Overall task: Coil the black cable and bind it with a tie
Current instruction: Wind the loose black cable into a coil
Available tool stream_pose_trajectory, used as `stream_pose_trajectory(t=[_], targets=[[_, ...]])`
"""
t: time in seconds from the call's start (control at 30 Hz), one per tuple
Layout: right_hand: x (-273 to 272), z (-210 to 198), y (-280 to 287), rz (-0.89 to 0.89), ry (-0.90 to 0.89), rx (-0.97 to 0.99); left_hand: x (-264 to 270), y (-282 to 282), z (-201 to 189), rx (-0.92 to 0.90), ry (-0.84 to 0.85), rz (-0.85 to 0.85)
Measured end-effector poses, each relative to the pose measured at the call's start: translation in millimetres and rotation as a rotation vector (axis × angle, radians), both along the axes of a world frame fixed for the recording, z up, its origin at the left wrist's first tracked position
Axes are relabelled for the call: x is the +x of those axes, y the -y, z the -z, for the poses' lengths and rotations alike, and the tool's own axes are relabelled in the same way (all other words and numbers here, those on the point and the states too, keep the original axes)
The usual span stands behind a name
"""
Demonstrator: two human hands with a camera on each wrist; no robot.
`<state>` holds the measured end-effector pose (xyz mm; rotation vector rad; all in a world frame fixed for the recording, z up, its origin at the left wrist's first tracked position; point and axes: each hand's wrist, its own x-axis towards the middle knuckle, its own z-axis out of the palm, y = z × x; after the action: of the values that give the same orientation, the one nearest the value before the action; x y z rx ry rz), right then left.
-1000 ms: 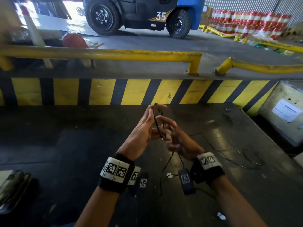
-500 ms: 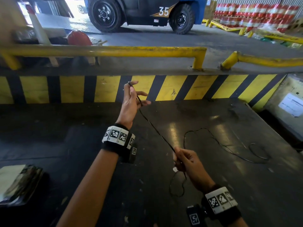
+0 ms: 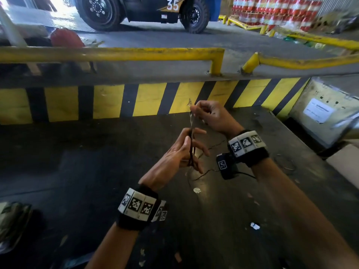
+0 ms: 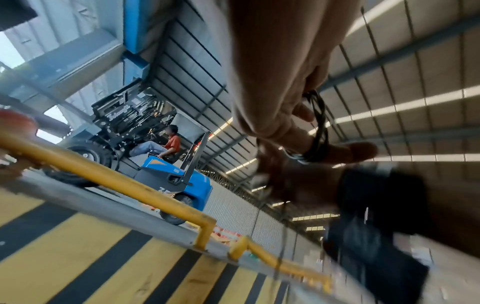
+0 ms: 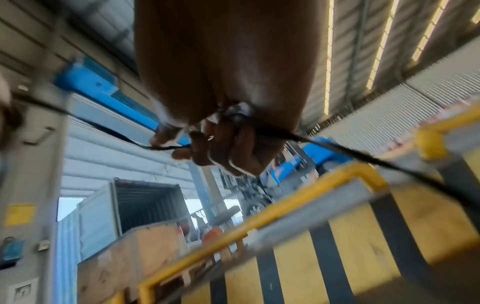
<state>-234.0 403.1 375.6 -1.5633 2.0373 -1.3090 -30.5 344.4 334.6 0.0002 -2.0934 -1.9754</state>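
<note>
The thin black cable (image 3: pixel 191 144) is wound in loops over my left hand (image 3: pixel 180 152), which holds them above the dark floor. The left wrist view shows several strands (image 4: pixel 318 131) wrapped over a finger. Just above it, my right hand (image 3: pixel 211 115) pinches the cable's running strand (image 5: pixel 166 147) between thumb and fingers, and the cable passes on through the curled fist to the right. The loose tail (image 3: pixel 204 172) trails down to the floor beneath both hands. I see no tie that I can make out.
A yellow and black striped kerb (image 3: pixel 147 100) with a yellow rail (image 3: pixel 116 53) runs across in front. A blue forklift (image 3: pixel 147 8) with a seated person stands beyond. A grey box (image 3: pixel 326 111) sits at right, a bundle (image 3: pixel 11 222) at left, white scraps (image 3: pixel 196 190) on the floor.
Half a second ago my hands were far apart with the cable stretched between them. Now the right hand has come up above the left, and another loop lies on the left hand.
</note>
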Motion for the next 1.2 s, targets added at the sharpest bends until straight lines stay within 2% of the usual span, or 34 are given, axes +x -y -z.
stream_pose_trajectory(t=[0.17, 0.23, 0.3, 0.4, 0.47, 0.53, 0.63, 0.73, 0.8, 0.87, 0.97, 1.07, 1.13, 1.2], targets=[[41.2, 92.2, -12.3, -0.079, 0.385, 0.005, -5.0, 21.7, -35.0, 0.101, -0.213, -0.115], [65.8, 121.8, -27.7, -0.096, 0.456, 0.078, -9.3, 40.5, -47.8, 0.056, -0.258, -0.226], [86.4, 131.8, -44.9, -0.217, 0.502, 0.142, -16.7, 63.3, -56.8, -0.035, -0.247, -0.347], [97.0, 99.7, -61.9, -0.383, 0.432, 0.202, -32.0, 93.8, -49.4, -0.284, -0.127, -0.454], [89.6, 59.3, -66.1, -0.384, 0.257, 0.189, -38.9, 99.1, -32.5, -0.471, 0.008, -0.456], [71.8, 16.2, -66.9, -0.336, 0.088, 0.105, -39.5, 89.6, -10.8, -0.562, 0.12, -0.401], [34.8, -36.4, -55.4, -0.22, -0.082, 0.024, -33.1, 55.8, 12.3, -0.444, 0.129, -0.231], [-6.1, -43.9, -22.2, -0.108, -0.112, -0.01, -28.8, 19.5, 13.1, -0.21, 0.024, -0.073], [-21.8, -20.8, -1.7, -0.122, 0.02, 0.004, -26.2, 4.7, 3.8, -0.067, -0.05, -0.031], [-23.0, 19.9, 8.5, -0.131, 0.19, 0.023, -22.7, -2.5, -8.6, 0.01, -0.118, -0.026], [1.7, 90.6, 7.8, -0.157, 0.43, -0.012, -22.5, 3.1, -30.5, -0.001, -0.204, -0.097], [48.1, 129.2, -7.1, -0.233, 0.79, -0.014, -30.9, 21.7, -46.0, -0.061, -0.26, -0.21], [72.7, 131.4, -21.4, -0.219, 0.859, -0.012, -38.6, 37.7, -52.1, -0.084, -0.256, -0.307], [86.8, 119.1, -37.0, -0.204, 0.756, 0.012, -45.8, 56.2, -52.2, -0.152, -0.234, -0.388]])
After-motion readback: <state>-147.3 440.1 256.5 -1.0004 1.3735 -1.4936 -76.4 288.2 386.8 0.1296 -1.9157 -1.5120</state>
